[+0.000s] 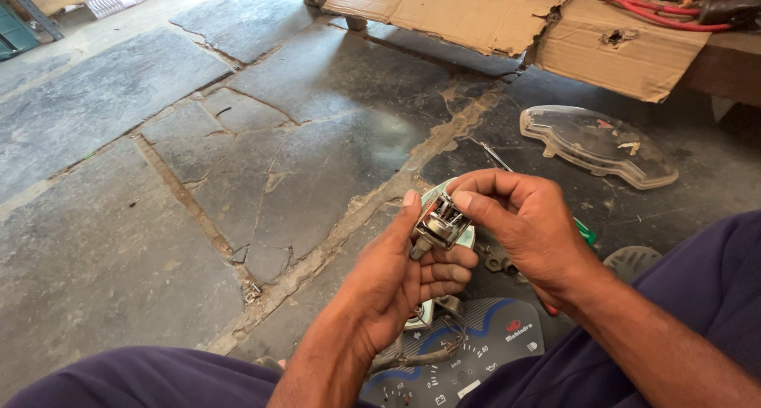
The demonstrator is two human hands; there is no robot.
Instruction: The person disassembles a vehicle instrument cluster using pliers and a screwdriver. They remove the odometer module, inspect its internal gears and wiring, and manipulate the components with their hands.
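Small metal mechanism (438,224), a gauge movement with a short shaft pointing down and left, sits pinched between both hands above the stone floor (238,162), near the middle of the scene. Left hand (400,277) cups it from below, fingers curled shut around its underside and thumb raised along its left side. Right hand (519,218) comes in from the right, thumb and forefinger closed on the top of the mechanism. A pale green housing (468,235) shows just behind it, between the hands. Below the hands, near the person's lap, lies a dark dial face (491,348) with blue trim and loose wires (432,352). Farther right on the floor rests a clear plastic lens cover (598,145). Torn cardboard (523,20) lies at the far side, with red cables (658,8) on it.
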